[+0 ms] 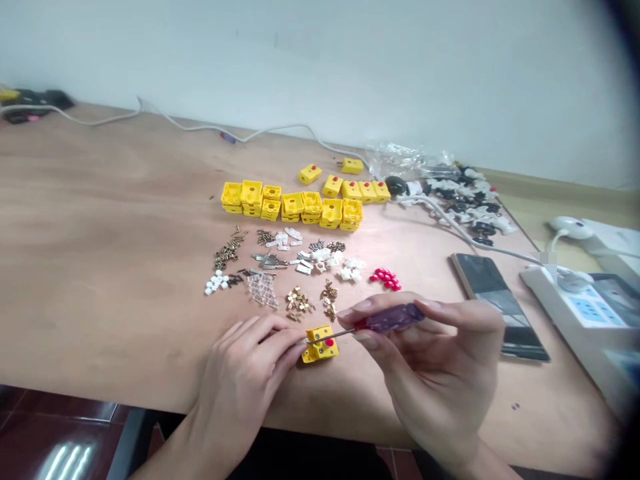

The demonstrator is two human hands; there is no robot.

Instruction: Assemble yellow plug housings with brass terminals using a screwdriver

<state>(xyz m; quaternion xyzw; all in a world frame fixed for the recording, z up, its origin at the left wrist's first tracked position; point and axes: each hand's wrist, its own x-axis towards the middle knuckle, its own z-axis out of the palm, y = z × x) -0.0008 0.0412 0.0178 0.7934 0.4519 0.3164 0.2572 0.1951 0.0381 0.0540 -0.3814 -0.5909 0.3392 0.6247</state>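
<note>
Left fingers (280, 339), pressed together, steady a yellow block (320, 352) on the table (100, 267) between the hands; right fingers (400, 303) pinch a purple screwdriver (393, 319) at it. A weak hold could let the tip slip.

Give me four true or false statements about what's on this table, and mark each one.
1. The right hand holds a screwdriver by its purple grip. True.
2. The left hand has its fingers against a yellow plastic block. True.
3. The phone sits on top of the power strip. False: it lies on the table, left of the strip.
4. The red pieces are in a tray. False: they lie loose on the wooden table.
</note>
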